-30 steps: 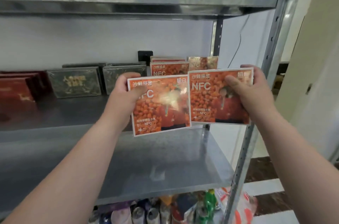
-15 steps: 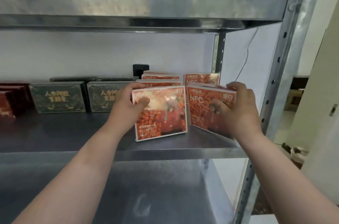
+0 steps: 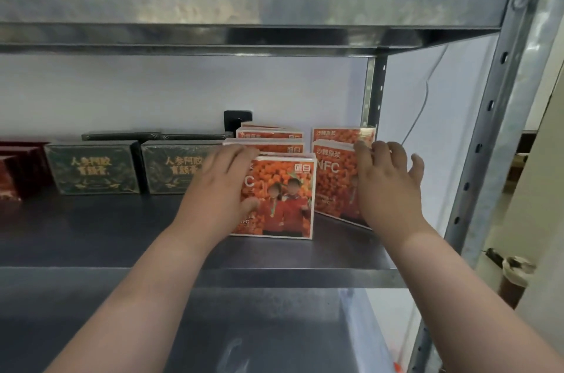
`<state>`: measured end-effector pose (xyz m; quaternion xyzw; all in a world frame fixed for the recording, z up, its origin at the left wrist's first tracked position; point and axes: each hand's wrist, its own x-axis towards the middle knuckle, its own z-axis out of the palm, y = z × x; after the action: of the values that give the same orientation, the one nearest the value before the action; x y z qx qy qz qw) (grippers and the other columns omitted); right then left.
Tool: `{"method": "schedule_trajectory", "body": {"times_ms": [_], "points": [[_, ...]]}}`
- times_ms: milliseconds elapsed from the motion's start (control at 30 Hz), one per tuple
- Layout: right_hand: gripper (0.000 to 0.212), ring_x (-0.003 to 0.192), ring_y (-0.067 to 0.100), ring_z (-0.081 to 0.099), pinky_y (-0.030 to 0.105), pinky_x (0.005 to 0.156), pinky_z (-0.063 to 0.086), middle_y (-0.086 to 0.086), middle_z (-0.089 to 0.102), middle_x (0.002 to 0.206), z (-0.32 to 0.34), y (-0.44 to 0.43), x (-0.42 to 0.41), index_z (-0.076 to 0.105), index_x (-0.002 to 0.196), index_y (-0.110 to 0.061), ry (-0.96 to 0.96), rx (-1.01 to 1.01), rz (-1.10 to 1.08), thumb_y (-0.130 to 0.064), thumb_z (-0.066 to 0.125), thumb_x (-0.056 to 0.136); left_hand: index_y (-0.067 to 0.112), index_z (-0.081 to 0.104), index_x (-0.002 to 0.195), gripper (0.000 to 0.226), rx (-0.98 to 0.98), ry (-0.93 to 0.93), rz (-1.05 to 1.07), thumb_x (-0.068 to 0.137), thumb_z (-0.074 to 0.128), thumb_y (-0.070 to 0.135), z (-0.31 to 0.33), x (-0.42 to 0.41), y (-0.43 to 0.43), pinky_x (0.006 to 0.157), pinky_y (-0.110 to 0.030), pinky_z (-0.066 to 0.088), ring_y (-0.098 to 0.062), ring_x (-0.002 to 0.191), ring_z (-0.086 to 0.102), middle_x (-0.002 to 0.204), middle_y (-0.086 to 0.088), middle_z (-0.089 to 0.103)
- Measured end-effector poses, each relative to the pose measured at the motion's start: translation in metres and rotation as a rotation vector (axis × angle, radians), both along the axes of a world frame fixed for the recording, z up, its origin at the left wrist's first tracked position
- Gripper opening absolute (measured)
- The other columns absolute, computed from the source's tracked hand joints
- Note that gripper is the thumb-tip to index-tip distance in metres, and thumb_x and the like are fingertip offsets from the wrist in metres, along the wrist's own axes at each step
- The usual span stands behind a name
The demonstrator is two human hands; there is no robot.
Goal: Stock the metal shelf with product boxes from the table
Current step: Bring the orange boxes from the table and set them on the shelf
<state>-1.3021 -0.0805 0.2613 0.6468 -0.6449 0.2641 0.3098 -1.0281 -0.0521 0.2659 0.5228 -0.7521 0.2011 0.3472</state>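
The left hand (image 3: 219, 186) gripped the front orange box (image 3: 283, 198) by its left edge, thumb on the printed face and fingers curled over the top. The box stood upright on the middle board of the metal shelf (image 3: 122, 235). The right hand (image 3: 387, 186) lay against the right orange box (image 3: 334, 183), fingertips (image 3: 363, 148) resting on its top edge and the thumb splayed free, so it pressed rather than clasped. That box stood just beside the first, slightly turned, its right end nearer the shelf front. More orange boxes (image 3: 268, 136) stood in rows behind both. To the left along the same board stood two green boxes (image 3: 94, 171) and dark red boxes (image 3: 15, 174).

The step appeared to be seating the two boxes at the front of their rows. The next move would likely call for pushing the right box square against the one behind it. Both hands would then need to let go without tipping either box, before a trip to the table for more.

The table lay outside the view, so how much was left to stock could not be judged. Both hands hid part of each box face. The depth of the rows behind was unclear, and the red boxes were cut off at the frame edge.
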Motion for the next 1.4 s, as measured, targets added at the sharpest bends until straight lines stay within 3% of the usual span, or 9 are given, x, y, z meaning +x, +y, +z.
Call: {"method": "schedule_trajectory", "body": {"times_ms": [200, 367, 633, 767, 967, 1133, 1233, 1300, 1400], "points": [[0.063, 0.149, 0.042, 0.019, 0.059, 0.116, 0.021, 0.018, 0.033, 0.156, 0.006, -0.043, 0.006, 0.025, 0.152, -0.011, -0.098, 0.135, -0.062, -0.015, 0.048, 0.094, 0.016, 0.04, 0.145, 0.083, -0.065, 0.048, -0.007, 0.074, 0.076, 0.039, -0.018, -0.004, -0.006, 0.116, -0.052, 0.031, -0.033, 0.142, 0.027, 0.143, -0.011, 0.034], [0.057, 0.147, 0.05, 0.022, 0.06, 0.11, 0.037, 0.027, 0.038, 0.151, 0.003, -0.077, 0.009, 0.035, 0.147, -0.004, -0.174, 0.13, 0.001, -0.008, 0.054, 0.093, 0.019, 0.037, 0.149, 0.084, -0.089, 0.144, 0.024, 0.079, 0.072, 0.05, -0.035, -0.012, -0.012, 0.111, -0.056, 0.034, -0.038, 0.14, 0.026, 0.15, -0.011, 0.03], [0.065, 0.154, 0.044, 0.0, 0.059, 0.12, 0.023, 0.022, 0.008, 0.167, -0.006, -0.097, 0.01, 0.018, 0.157, -0.008, -0.222, 0.136, 0.058, -0.009, 0.047, 0.099, 0.022, 0.032, 0.153, 0.085, -0.101, 0.186, 0.023, 0.081, 0.07, 0.05, -0.04, -0.012, -0.017, 0.106, -0.056, 0.042, -0.037, 0.143, 0.025, 0.156, -0.01, 0.022], [0.068, 0.155, 0.04, -0.004, 0.057, 0.122, 0.02, 0.017, 0.003, 0.168, -0.011, -0.099, 0.006, 0.013, 0.159, -0.011, -0.223, 0.127, 0.07, -0.011, 0.047, 0.1, 0.021, 0.03, 0.154, 0.085, -0.124, 0.167, 0.023, 0.083, 0.067, 0.051, -0.042, -0.012, -0.021, 0.109, -0.056, 0.039, -0.038, 0.144, 0.023, 0.156, -0.012, 0.022], [0.079, 0.156, 0.034, -0.009, 0.064, 0.121, 0.003, 0.011, -0.002, 0.169, -0.012, -0.097, 0.002, 0.0, 0.161, -0.021, -0.176, 0.141, 0.019, -0.016, 0.048, 0.099, 0.021, 0.029, 0.154, 0.085, -0.154, 0.173, 0.033, 0.084, 0.065, 0.052, -0.045, -0.009, -0.023, 0.119, -0.047, 0.015, -0.036, 0.149, 0.014, 0.159, -0.01, 0.021], [0.083, 0.155, 0.036, -0.009, 0.065, 0.121, 0.003, 0.012, 0.0, 0.169, -0.016, -0.095, -0.002, -0.001, 0.161, -0.027, -0.176, 0.131, 0.047, -0.015, 0.05, 0.097, 0.018, 0.025, 0.156, 0.088, -0.206, 0.178, 0.023, 0.084, 0.062, 0.053, -0.044, -0.009, -0.021, 0.121, -0.056, 0.017, -0.033, 0.153, 0.006, 0.163, -0.01, 0.019], [0.076, 0.155, 0.038, 0.002, 0.063, 0.119, 0.012, 0.015, 0.011, 0.168, -0.016, -0.091, -0.003, 0.016, 0.159, -0.027, -0.205, 0.082, 0.1, -0.016, 0.055, 0.095, 0.014, 0.028, 0.154, 0.084, -0.277, 0.198, -0.001, 0.084, 0.062, 0.047, -0.043, -0.008, -0.02, 0.118, -0.062, 0.018, -0.035, 0.152, 0.009, 0.159, -0.013, 0.026], [0.068, 0.149, 0.041, 0.025, 0.061, 0.113, 0.028, 0.018, 0.034, 0.159, -0.017, -0.081, 0.001, 0.041, 0.151, -0.02, -0.208, -0.001, 0.196, -0.014, 0.063, 0.087, 0.009, 0.039, 0.143, 0.072, -0.407, 0.219, -0.05, 0.083, 0.066, 0.038, -0.047, -0.008, -0.017, 0.114, -0.06, 0.026, -0.039, 0.141, 0.03, 0.144, -0.019, 0.041], [0.05, 0.126, 0.041, 0.052, 0.051, 0.098, 0.045, 0.016, 0.057, 0.137, -0.022, -0.056, 0.006, 0.059, 0.133, -0.012, -0.221, 0.037, 0.271, -0.019, 0.066, 0.084, 0.004, 0.049, 0.115, 0.043, -0.471, 0.292, -0.137, 0.08, 0.063, 0.026, -0.047, -0.004, -0.008, 0.092, -0.038, 0.04, -0.028, 0.106, 0.047, 0.111, -0.015, 0.053]]}}
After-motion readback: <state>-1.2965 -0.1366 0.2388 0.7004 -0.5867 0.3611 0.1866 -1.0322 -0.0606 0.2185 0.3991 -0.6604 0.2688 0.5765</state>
